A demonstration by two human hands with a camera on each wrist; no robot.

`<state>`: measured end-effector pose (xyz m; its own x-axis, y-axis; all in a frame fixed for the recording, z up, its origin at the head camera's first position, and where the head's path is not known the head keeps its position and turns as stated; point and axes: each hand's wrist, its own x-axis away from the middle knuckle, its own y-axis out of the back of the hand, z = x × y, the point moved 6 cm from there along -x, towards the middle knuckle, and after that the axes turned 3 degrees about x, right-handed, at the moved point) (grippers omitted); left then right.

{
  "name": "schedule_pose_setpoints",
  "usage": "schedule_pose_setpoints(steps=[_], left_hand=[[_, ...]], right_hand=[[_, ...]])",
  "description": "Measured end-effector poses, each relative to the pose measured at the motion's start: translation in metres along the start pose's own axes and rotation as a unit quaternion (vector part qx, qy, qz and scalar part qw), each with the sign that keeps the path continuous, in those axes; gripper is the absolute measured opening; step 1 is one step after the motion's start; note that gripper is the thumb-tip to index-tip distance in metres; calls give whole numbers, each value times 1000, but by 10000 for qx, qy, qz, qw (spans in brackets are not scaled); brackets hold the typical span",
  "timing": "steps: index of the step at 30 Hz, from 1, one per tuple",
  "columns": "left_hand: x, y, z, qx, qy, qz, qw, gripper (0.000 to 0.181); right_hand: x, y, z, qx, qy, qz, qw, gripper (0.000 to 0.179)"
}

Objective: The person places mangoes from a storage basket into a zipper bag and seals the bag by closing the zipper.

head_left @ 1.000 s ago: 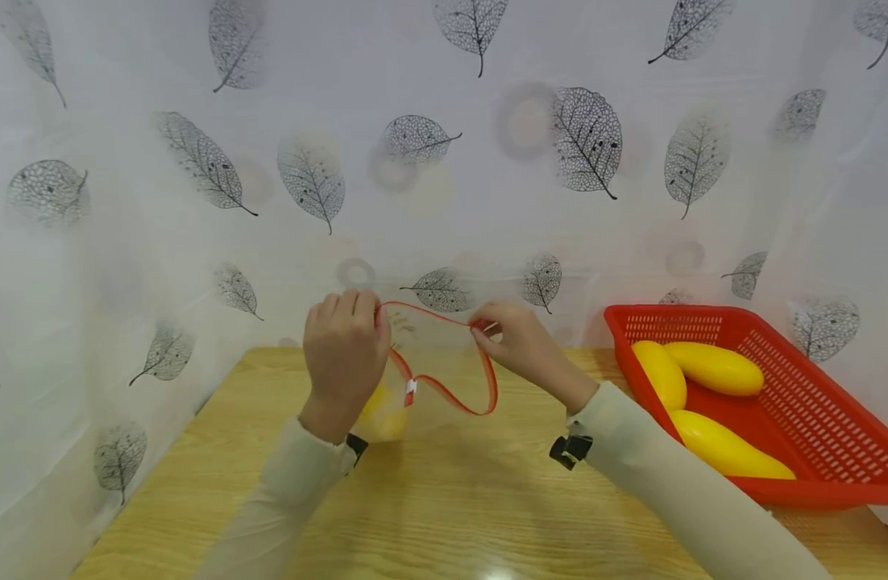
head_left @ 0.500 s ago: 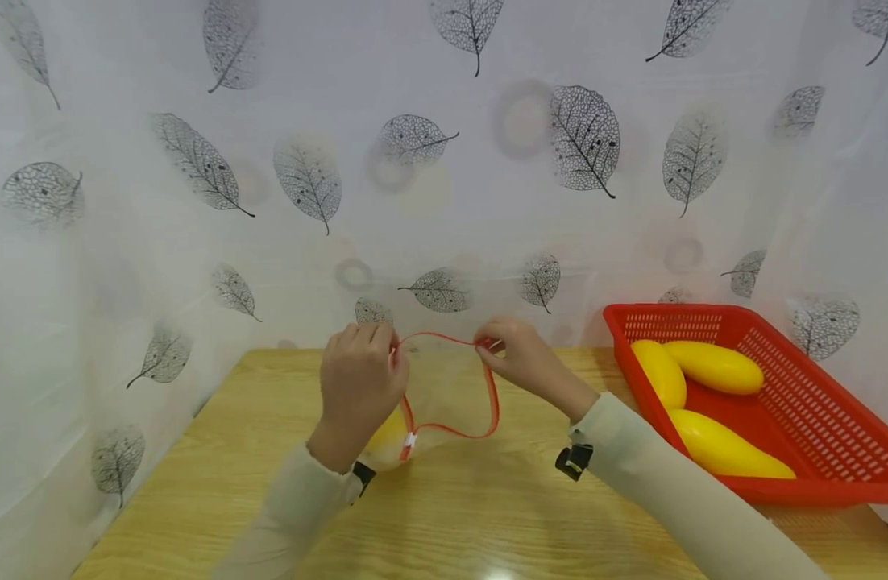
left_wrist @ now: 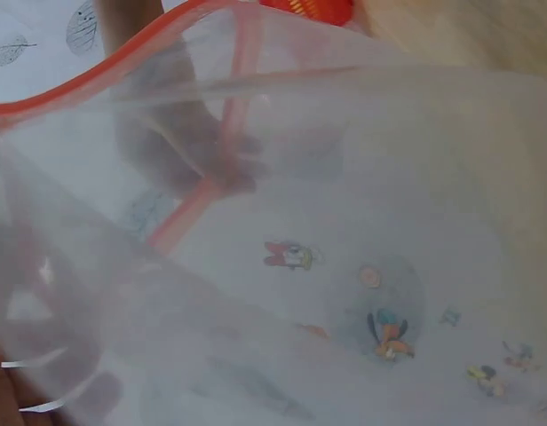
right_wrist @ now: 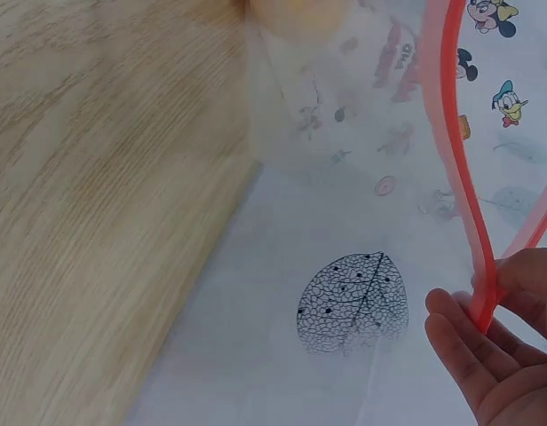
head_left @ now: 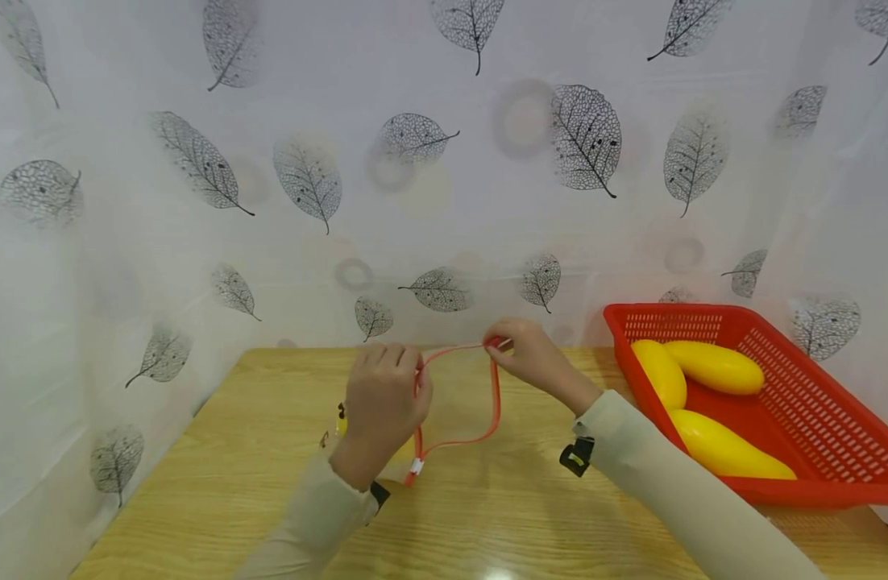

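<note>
A clear zip bag point(right_wrist: 344, 115) with a red zip edge point(head_left: 496, 403) and small cartoon prints is held up over the table, mouth spread apart. My left hand point(head_left: 386, 399) grips the left side of its mouth. At the right corner of the mouth, my right hand point(head_left: 534, 362) pinches the red edge between thumb and fingers. Something yellow point(head_left: 400, 465) shows in the bag low behind my left hand, mostly hidden by it. In the left wrist view, the bag film point(left_wrist: 389, 195) fills most of the picture, with my right hand point(left_wrist: 180, 133) blurred through it.
A red perforated basket point(head_left: 814, 403) stands at the right of the wooden table point(head_left: 502, 515). Three smooth yellow mango-shaped things point(head_left: 715, 368) lie in it. A whitish leaf-printed sheet point(head_left: 458, 217) hangs behind and on the left.
My left hand has moved right and down with the bag's edge. My right hand has shifted slightly right and down. The red-edged mouth now hangs lower, its loop more upright.
</note>
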<state>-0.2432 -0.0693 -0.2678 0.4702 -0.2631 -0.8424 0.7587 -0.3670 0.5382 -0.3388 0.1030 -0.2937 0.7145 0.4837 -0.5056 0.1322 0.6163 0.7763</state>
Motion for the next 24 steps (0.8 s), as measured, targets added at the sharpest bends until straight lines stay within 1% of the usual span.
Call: schedule_pose_setpoints(steps=[3, 9, 14, 18, 24], left_hand=[[1, -4, -1, 13, -22, 13, 10000, 10], [6, -13, -3, -76, -118, 172, 9998, 8], [7, -18, -4, -25, -146, 138, 9998, 8], [5, -21, -5, 1, -118, 82, 9999, 8], [4, -24, -5, -18, -92, 62, 9999, 9]], right_hand=[[0, -5, -3, 22, -10, 96, 10000, 8], [1, -15, -9, 187, 19, 301, 9994, 9], [0, -19, -14, 408, 114, 472, 9980, 11], [1, -19, -17, 526, 223, 578, 9967, 15], [8, -9, -21, 668, 84, 715, 9952, 28]])
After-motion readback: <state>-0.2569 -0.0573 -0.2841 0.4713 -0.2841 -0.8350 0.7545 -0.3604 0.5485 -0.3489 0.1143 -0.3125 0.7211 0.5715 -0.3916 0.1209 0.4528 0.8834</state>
